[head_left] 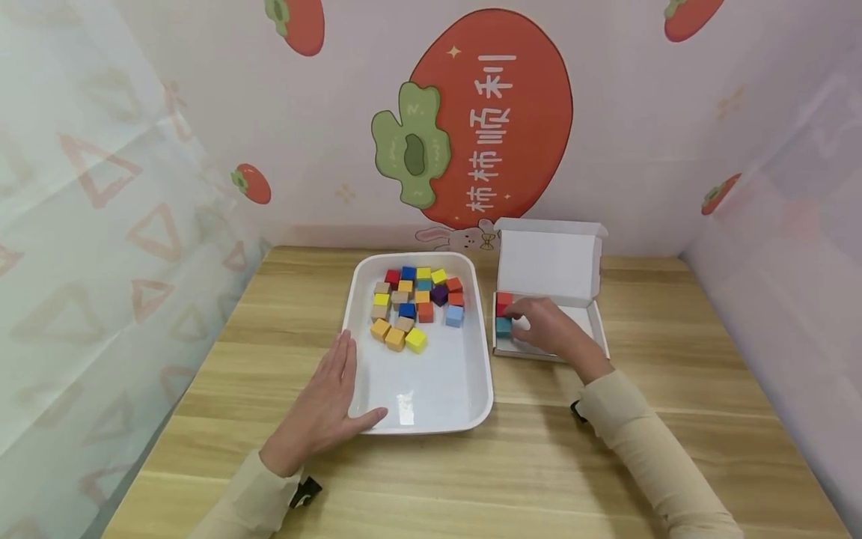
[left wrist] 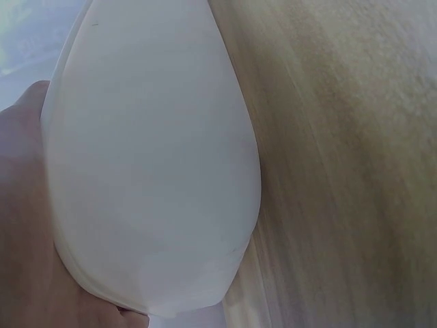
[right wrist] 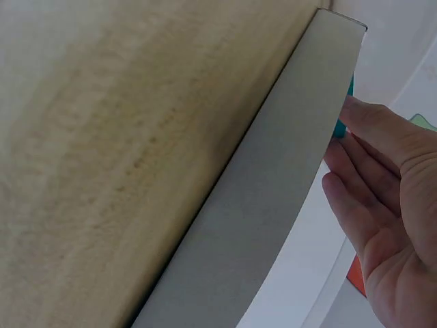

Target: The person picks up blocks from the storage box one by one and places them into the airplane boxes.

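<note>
In the head view, my left hand (head_left: 323,408) lies along the left side of a white tray (head_left: 481,389), fingers straight, thumb over its near rim. The left wrist view shows this hand against the tray's outer wall (left wrist: 157,157). Many small coloured cubes sit in the tray's far half, among them a yellow cube (head_left: 416,341) and a light blue cube (head_left: 454,316). My right hand (head_left: 548,327) reaches into an open white box (head_left: 595,329), its thumb and finger at a teal cube (head_left: 503,327). Beyond that cube is a red cube (head_left: 503,301). Fingers partly hide both.
The box lid (head_left: 548,262) stands raised at the back, near the patterned backdrop (head_left: 633,150). Tray and box stand side by side on a wooden table (head_left: 606,479), a narrow gap between them. Cloth walls rise at left and right.
</note>
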